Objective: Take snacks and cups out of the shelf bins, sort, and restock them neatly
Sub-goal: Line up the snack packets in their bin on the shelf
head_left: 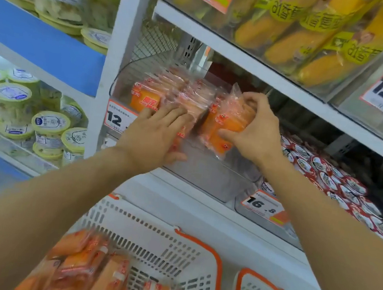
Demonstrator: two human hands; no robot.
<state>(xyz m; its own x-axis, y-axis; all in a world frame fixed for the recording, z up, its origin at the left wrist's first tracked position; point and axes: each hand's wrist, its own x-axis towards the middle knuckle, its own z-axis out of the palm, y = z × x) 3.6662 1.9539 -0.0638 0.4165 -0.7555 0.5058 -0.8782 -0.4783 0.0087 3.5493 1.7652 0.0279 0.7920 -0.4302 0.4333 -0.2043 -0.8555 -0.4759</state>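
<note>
Gripping an orange snack pack (226,127) in the clear bin (206,170), the right hand (257,133) curls round it; the left hand (155,135) lies flat on the stacked packs (179,95). Nearer, a white basket (161,244) holds more. Price tags read 12 and 16.8; the packs' print is blurred.

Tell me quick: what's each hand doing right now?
Left hand: open, fingers flat against the packets in the bin.
Right hand: gripping an orange packet.
</note>
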